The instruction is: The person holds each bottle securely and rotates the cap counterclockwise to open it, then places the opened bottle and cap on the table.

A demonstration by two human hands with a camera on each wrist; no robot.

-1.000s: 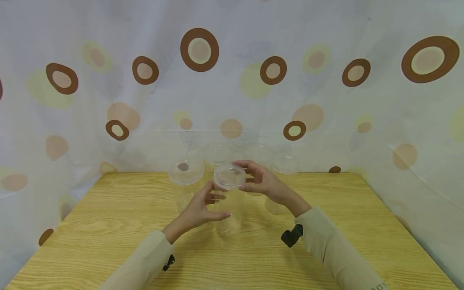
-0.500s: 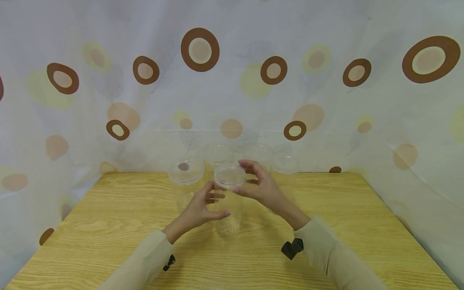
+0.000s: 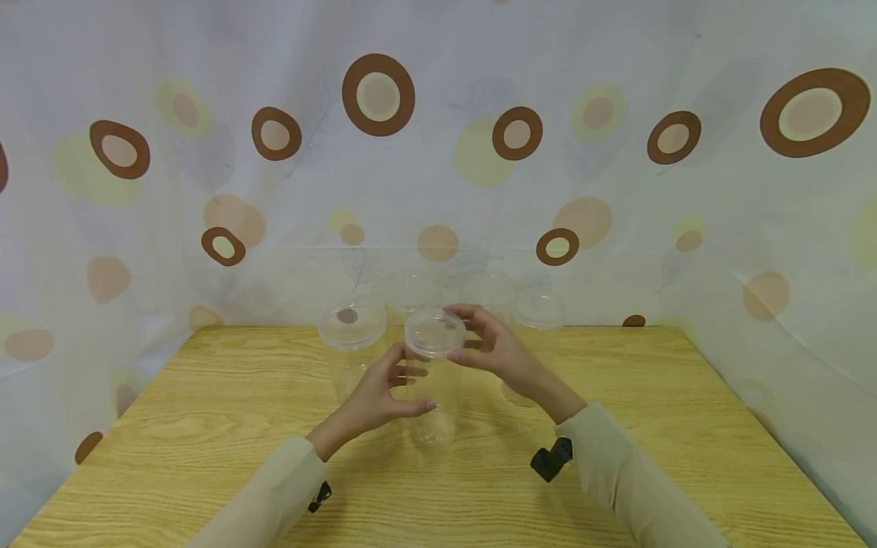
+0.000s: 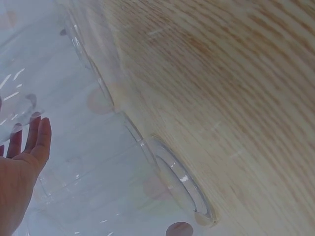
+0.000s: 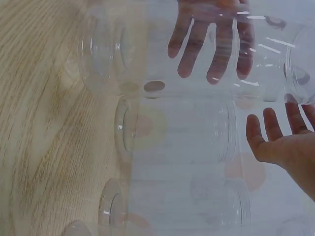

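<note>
A tall clear plastic jar (image 3: 433,403) stands upright on the wooden table, nearest to me. My left hand (image 3: 366,396) holds its body, thumb in front and fingers round the far side. Those fingers show through the clear wall in the right wrist view. On top sits a round translucent lid (image 3: 435,335). My right hand (image 3: 499,348) grips the lid's rim from the right, thumb at the near edge and fingers behind. In the left wrist view, my left hand (image 4: 22,172) appears at the left edge.
Close behind stand several similar clear jars, among them a wider lidded one (image 3: 351,327) at left and another jar (image 3: 540,312) at right. A patterned curtain (image 3: 438,175) hangs behind the wooden table (image 3: 240,411).
Half a second ago my right thumb slid left along the lid's near edge and the fingers opened wider; now they are back round the right side. My left hand and the jar stay put.
</note>
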